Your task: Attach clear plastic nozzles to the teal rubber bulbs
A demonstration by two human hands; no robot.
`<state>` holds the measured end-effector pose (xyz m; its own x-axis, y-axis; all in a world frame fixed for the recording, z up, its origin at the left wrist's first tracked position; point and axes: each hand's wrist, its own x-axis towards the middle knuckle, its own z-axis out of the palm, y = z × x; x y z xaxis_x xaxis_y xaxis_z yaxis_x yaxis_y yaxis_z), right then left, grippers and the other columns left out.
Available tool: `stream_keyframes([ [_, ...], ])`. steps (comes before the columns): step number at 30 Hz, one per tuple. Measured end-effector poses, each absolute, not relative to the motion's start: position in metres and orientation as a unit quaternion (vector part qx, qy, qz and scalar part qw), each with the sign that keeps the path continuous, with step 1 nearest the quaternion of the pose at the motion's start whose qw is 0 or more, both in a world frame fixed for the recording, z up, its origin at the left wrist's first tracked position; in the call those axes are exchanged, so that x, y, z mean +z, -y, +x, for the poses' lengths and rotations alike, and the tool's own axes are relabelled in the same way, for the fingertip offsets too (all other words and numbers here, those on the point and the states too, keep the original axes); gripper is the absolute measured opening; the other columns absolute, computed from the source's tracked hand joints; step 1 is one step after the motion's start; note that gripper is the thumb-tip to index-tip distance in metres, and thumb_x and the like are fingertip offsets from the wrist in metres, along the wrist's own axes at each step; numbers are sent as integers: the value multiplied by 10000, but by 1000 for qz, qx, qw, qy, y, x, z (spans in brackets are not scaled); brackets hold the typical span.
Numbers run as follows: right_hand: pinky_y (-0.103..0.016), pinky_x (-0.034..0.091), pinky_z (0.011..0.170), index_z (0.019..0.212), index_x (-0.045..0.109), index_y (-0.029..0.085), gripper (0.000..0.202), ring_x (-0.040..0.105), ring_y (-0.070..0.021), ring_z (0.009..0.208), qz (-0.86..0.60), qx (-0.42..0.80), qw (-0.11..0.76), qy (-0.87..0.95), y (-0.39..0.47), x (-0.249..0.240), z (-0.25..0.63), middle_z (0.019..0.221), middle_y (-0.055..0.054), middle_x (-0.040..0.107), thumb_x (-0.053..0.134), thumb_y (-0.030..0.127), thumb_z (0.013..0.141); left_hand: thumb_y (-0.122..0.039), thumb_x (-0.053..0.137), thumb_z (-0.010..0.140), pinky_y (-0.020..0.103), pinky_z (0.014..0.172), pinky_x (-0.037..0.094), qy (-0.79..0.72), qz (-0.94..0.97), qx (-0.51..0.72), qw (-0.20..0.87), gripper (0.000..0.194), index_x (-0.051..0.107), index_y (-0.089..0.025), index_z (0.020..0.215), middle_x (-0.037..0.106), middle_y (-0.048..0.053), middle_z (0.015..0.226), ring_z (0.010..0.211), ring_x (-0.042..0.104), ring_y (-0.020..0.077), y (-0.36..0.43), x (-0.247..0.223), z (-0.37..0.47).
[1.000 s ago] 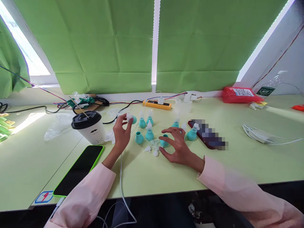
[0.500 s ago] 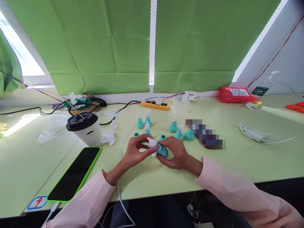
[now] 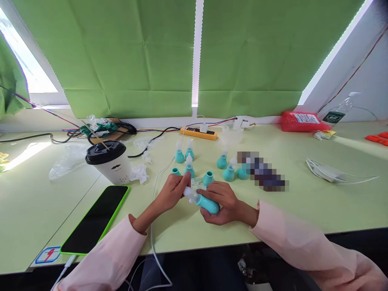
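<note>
Between my hands is a teal bulb nasal aspirator [image 3: 208,204], tilted with its bulb to the right and its clear and white nozzle [image 3: 190,195] to the left. My right hand [image 3: 222,201] is wrapped round the teal bulb. My left hand [image 3: 172,189] is closed at the nozzle's tip, its fingertips partly hidden. Just behind my hands, two open teal bulbs [image 3: 208,178] without nozzles stand upright. An upright aspirator with a white tip [image 3: 189,167] stands between them. Several more aspirators [image 3: 228,173] stand farther back. Small clear pieces [image 3: 198,182] show between my hands.
On the left are a black-lidded paper cup [image 3: 113,163], a green-cased phone [image 3: 95,220] and crumpled tissue [image 3: 140,173]. A white cable [image 3: 153,226] runs past my left wrist. An orange power strip [image 3: 198,133] lies behind, a red package [image 3: 304,121] and coiled white charger [image 3: 325,171] to the right.
The aspirator has moved down and turned so its nozzle points left. My left fingers have shifted left and up along it. My right hand has moved slightly lower with the bulb.
</note>
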<state>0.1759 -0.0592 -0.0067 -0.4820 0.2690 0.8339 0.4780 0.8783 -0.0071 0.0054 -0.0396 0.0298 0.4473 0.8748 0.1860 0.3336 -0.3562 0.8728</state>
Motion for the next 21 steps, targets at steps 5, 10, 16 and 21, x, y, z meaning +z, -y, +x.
stream_keyframes([
  [5, -266, 415, 472, 947, 536, 176, 373, 487, -128, 531, -228, -133, 472, 841, 56, -8, 181, 606, -17, 543, 554, 233, 578, -441, 186, 823, 215, 389, 220, -458, 769, 308, 321, 499, 329, -167, 431, 321, -31, 366, 334, 297, 64, 35, 31, 1],
  [10, -276, 425, 480, 888, 548, 170, 322, 516, -139, 535, -278, -134, 501, 809, 53, -5, 184, 611, -25, 568, 572, 232, 572, -410, 265, 824, 233, 444, 215, -512, 837, 191, 25, 396, 442, -164, 570, 438, -2, 452, 438, 447, 123, 27, 26, -2],
  [16, -281, 439, 506, 870, 540, 179, 283, 547, -150, 574, -305, -128, 491, 806, 53, -3, 182, 657, -29, 601, 556, 225, 592, -298, 339, 813, 234, 449, 261, -526, 848, 67, -21, 205, 480, -168, 886, 570, 53, 630, 570, 556, 198, 23, 13, 0],
  [21, -285, 436, 507, 816, 538, 178, 223, 553, -159, 579, -322, -114, 475, 811, 54, -6, 181, 636, -32, 589, 548, 239, 601, -212, 333, 801, 249, 454, 268, -498, 862, 93, -16, 198, 475, -174, 934, 583, 83, 729, 563, 551, 197, 23, 4, 0],
])
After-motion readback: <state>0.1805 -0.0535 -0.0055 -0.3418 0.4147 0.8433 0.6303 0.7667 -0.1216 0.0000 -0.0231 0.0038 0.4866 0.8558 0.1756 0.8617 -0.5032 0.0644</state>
